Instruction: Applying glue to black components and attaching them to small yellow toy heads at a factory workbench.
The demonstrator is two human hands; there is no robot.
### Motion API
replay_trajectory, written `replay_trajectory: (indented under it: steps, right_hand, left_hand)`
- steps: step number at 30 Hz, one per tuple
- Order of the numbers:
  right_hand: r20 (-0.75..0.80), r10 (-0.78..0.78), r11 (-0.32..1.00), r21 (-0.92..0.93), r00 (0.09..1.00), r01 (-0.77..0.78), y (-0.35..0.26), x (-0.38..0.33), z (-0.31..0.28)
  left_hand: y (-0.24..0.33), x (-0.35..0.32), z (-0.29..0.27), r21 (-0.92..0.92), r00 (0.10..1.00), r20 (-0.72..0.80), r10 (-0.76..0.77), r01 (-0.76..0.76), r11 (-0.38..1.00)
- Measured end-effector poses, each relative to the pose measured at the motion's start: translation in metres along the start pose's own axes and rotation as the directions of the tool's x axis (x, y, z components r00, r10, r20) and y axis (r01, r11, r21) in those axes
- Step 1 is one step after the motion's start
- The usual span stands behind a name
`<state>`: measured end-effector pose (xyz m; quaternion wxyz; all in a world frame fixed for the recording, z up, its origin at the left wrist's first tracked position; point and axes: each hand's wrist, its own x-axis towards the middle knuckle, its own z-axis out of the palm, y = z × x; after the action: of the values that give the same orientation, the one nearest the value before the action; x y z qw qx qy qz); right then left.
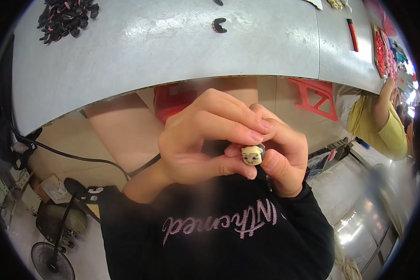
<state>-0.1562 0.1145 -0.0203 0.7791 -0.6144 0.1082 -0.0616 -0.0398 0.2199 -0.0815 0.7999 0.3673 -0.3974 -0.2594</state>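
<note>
Close in front of my chest, my left hand point(196, 135) and my right hand point(284, 154) meet around a small cream figurine head point(252, 157). Its dark drawn face is turned up into view, and its back edge is black. My left thumb lies just below the piece, with the left fingers arched over it. On its right side, my right thumb and curled fingers pinch the dark edge. Part of the head is hidden behind the fingers. Beyond my hands, on the grey table point(172, 56), lies a small black C-shaped piece point(220, 25).
A heap of small black and pink pieces point(67, 19) covers the table's far left. At right lie a red stick-shaped tool point(353, 35) and a tray of red bits point(379, 51). A co-worker in yellow-green point(382, 126) sits beyond a red stool point(316, 95). A fan point(53, 262) stands lower left.
</note>
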Motion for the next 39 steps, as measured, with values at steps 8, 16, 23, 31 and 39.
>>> replay_trajectory:
  steps: [8, 16, 23, 31, 39]
  right_hand:
    - [0.01, 0.073, 0.996, 0.059, 0.997, -0.073, -0.003, 0.003, 0.008]
    - [-0.015, 0.113, 0.993, 0.018, 0.993, -0.113, 0.003, 0.001, 0.006]
    - [-0.18, -0.414, 0.784, -0.568, 0.892, 0.25, 0.001, 0.003, -0.001]
    - [0.089, -0.452, 0.587, -0.719, 0.887, 0.372, -0.013, 0.017, -0.005]
    - [-0.059, -0.515, 0.299, -0.947, 0.855, 0.114, -0.006, 0.052, -0.064]
  left_hand:
    - [0.0, 0.0, -0.005, 0.149, 0.997, 0.055, 0.052, -0.059, 0.987]
    - [-0.006, -0.003, -0.003, 0.15, 0.997, 0.009, 0.08, -0.08, 0.985]
    - [-0.003, 0.0, -0.003, 0.078, 0.998, -0.015, 0.053, -0.052, 0.996]
    - [0.0, 0.003, -0.009, -0.042, 0.99, 0.087, -0.11, 0.114, 0.993]
    - [0.028, 0.05, -0.022, 0.909, 0.992, -0.02, 0.127, -0.035, 0.415]
